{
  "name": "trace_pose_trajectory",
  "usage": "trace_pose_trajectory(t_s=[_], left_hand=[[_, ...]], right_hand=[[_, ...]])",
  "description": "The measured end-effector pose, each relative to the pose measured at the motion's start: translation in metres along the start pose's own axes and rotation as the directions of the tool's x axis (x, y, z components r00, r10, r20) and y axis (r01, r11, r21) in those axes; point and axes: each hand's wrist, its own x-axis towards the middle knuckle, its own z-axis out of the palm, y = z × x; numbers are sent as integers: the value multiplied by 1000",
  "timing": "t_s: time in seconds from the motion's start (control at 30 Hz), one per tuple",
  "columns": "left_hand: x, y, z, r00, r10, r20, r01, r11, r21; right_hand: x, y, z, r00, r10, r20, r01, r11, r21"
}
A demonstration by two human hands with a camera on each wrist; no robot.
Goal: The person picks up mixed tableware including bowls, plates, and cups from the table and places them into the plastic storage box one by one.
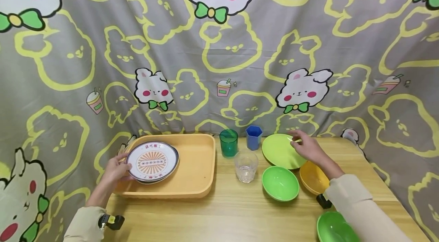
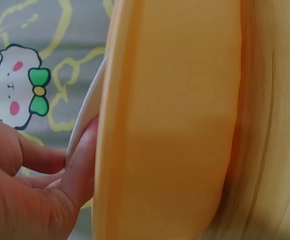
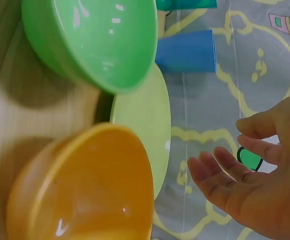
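Note:
My left hand (image 1: pixel 116 169) pinches the left rim of a white plate (image 1: pixel 152 161) with an orange sunburst print and a dark edge. The plate lies over the left part of an orange tray (image 1: pixel 195 162), and another rim shows just beneath it. In the left wrist view, the thumb and a finger grip the plate's edge (image 2: pixel 87 107) by the tray wall. My right hand (image 1: pixel 310 148) hovers over the right side of a yellow-green plate (image 1: pixel 279 152). Its fingers are loosely bent and hold nothing, as the right wrist view shows.
Right of the tray stand a green cup (image 1: pixel 228 143), a blue cup (image 1: pixel 253 138) and a clear glass (image 1: pixel 245 167). Nearer are a green bowl (image 1: pixel 280 183), an orange bowl (image 1: pixel 313 178) below the right wrist, and another green bowl (image 1: pixel 334 228). A patterned curtain (image 1: pixel 236 55) hangs behind the table.

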Motion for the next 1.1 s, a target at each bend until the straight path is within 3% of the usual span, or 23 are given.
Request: trace_pose_trajectory(t_s=[0.33,0.5,0.67,0.83,0.97,1.1], left_hand=[[0,-5,0,999,-39,-5,39,998,58],[3,-9,-3,999,-33,-12,34,996,82],[3,-11,-5,999,-35,-14,36,993,108],[5,-7,-3,999,-30,-13,31,993,117],[8,-4,-2,1000,-12,-9,13,988,151],[10,-3,-1,1000,-7,21,4,985,174]], right_hand=[[8,20,-13,998,-16,58,21,996,-92],[11,30,-18,989,-15,150,37,989,-140],[15,36,-22,971,26,238,21,981,-193],[18,40,-27,966,50,254,2,980,-200],[19,41,-28,960,92,264,-41,980,-193],[21,44,-27,930,210,302,-169,973,-156]])
